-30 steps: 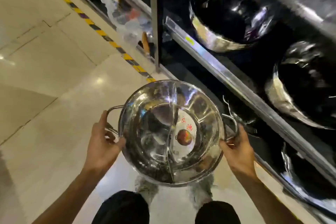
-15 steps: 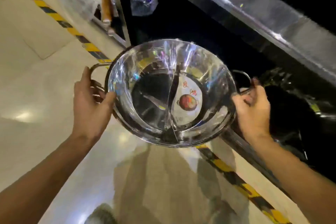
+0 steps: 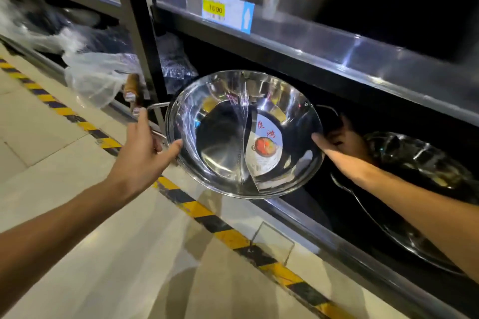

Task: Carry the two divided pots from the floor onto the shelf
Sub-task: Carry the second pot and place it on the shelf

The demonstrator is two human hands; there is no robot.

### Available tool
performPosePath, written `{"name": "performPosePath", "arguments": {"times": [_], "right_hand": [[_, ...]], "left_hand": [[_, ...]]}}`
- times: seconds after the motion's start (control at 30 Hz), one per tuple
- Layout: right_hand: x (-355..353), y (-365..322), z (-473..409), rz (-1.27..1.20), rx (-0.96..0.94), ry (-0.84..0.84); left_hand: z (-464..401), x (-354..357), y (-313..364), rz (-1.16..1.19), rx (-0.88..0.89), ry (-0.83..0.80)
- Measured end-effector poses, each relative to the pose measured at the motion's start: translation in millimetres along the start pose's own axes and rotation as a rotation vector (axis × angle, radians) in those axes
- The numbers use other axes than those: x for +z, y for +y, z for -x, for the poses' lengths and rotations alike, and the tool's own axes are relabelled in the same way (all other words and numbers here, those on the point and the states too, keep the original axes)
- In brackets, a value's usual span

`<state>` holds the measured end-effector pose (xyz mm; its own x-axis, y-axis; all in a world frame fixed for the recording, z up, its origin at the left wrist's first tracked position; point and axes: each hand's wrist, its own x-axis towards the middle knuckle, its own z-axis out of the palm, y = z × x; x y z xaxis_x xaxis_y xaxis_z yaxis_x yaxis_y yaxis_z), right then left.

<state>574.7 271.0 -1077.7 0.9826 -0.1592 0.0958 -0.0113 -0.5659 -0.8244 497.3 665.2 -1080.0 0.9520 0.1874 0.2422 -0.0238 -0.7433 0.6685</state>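
Observation:
A shiny steel divided pot (image 3: 223, 142), with a curved wall down its middle and a round paper label in its right half, hangs tilted at the front of the lower shelf (image 3: 321, 238). My left hand (image 3: 145, 153) grips its left wire handle and rim. My right hand (image 3: 342, 142) holds the right handle, inside the dark shelf opening. A second shiny pot (image 3: 420, 163) lies on that shelf to the right, partly behind my right forearm.
The upper shelf rail (image 3: 337, 52) carries a yellow price tag (image 3: 216, 9) and bears large steel vessels. A black upright post (image 3: 140, 33) stands left of the pot. Plastic-wrapped goods (image 3: 98, 77) lie further left. Yellow-black hazard tape (image 3: 204, 210) runs along the tiled floor.
I have lifted the pot up and toward the shelf opening, and the view has risen from the floor to the shelves. Both hands keep their hold on the handles.

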Motion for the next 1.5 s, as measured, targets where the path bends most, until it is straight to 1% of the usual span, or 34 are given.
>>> {"name": "performPosePath", "arguments": {"times": [0.07,0.17,0.23,0.3,0.5,0.67,0.73,0.83,0.9,0.97,1.03,1.1,1.17,1.23,1.3,1.4,1.5], "right_hand": [[-3.3,-12.0,8.3,0.016,0.021,-0.038],[-9.5,-18.4,24.7,0.044,0.122,-0.139],[-16.1,-19.9,33.5,0.175,0.207,-0.23],[-19.6,-19.1,37.5,0.286,0.219,-0.254],[-14.9,-15.2,38.3,0.388,0.206,-0.219],[-9.1,-6.1,31.9,0.251,0.22,-0.152],[-4.9,-2.3,26.6,0.186,0.199,-0.12],[4.8,-1.6,16.4,0.098,0.163,-0.026],[11.5,-1.4,10.3,0.082,0.155,0.002],[17.7,0.3,6.3,0.075,0.157,0.009],[23.7,3.9,6.6,0.087,0.156,-0.017],[29.1,8.3,10.8,0.168,0.131,-0.072],[34.9,10.4,16.6,0.227,0.072,-0.081],[43.5,11.2,20.8,0.198,0.007,-0.06],[52.9,12.0,22.6,0.155,-0.019,-0.044],[62.5,13.5,22.5,0.116,-0.011,-0.027],[66.3,17.4,22.0,0.085,0.01,-0.007]], "left_hand": [[2.8,-3.5,7.2,-0.034,-0.021,-0.032],[6.1,-9.5,12.3,-0.036,-0.059,-0.014],[9.2,-10.5,10.3,-0.042,-0.065,-0.031],[13.1,-10.3,6.7,-0.039,-0.083,-0.076],[17.0,-7.7,13.5,-0.091,-0.109,-0.108],[6.6,1.1,22.8,-0.032,-0.074,-0.079],[1.1,7.9,23.9,0.01,-0.093,-0.073],[-10.9,19.2,21.4,0.099,-0.132,-0.092],[-19.4,25.7,19.5,0.172,-0.151,-0.093],[-26.4,31.3,17.6,0.252,-0.159,-0.084],[-32.1,36.3,15.3,0.307,-0.166,-0.067],[-36.3,41.6,13.8,0.352,-0.165,-0.041],[-38.6,48.7,14.8,0.408,-0.171,-0.03],[-40.7,59.2,17.0,0.41,-0.161,-0.038],[-41.3,71.6,19.8,0.359,-0.134,-0.024],[-42.4,82.5,22.8,0.362,-0.102,0.01],[-43.2,87.9,19.7,0.381,-0.09,-0.02]]}}
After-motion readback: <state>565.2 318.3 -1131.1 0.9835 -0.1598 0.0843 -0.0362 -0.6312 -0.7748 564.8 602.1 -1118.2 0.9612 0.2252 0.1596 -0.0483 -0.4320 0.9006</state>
